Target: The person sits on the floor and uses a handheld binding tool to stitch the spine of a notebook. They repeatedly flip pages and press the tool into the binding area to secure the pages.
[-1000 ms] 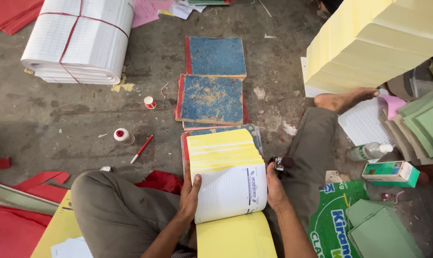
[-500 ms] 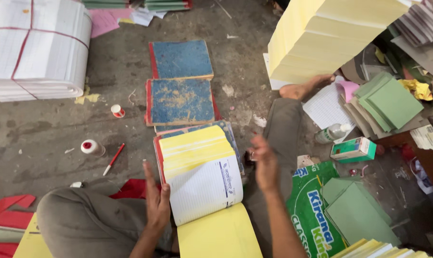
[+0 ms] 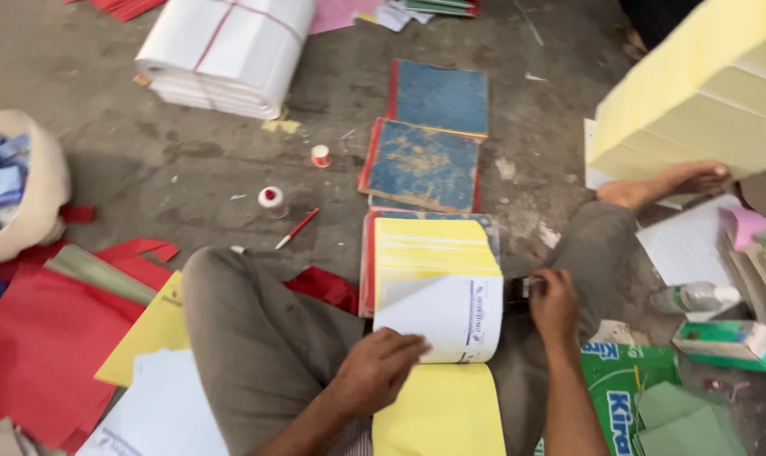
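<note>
A pad of yellow and white sheets (image 3: pixel 438 279) lies open on the floor between my legs, resting on a blue board with a red spine. My left hand (image 3: pixel 381 369) presses flat on the lower left of a curled white sheet (image 3: pixel 440 314), fingers spread. My right hand (image 3: pixel 554 301) sits just right of the pad, fingers curled on a small dark object (image 3: pixel 518 290) at the pad's edge. A loose yellow sheet (image 3: pixel 440 414) lies below the pad.
Two more blue boards (image 3: pixel 425 165) lie beyond the pad. A tied white paper bundle (image 3: pixel 231 51) sits far left, a tall yellow stack (image 3: pixel 695 93) far right. A red pen (image 3: pixel 296 228), two small bottles, red sheets (image 3: pixel 45 338), a green box (image 3: pixel 727 343) and a plastic bottle (image 3: pixel 695 297) surround me.
My right hand left the pad's right edge, swung out to the side and came down on the small dark object. The left hand stayed on the white sheet. The view shifted.
</note>
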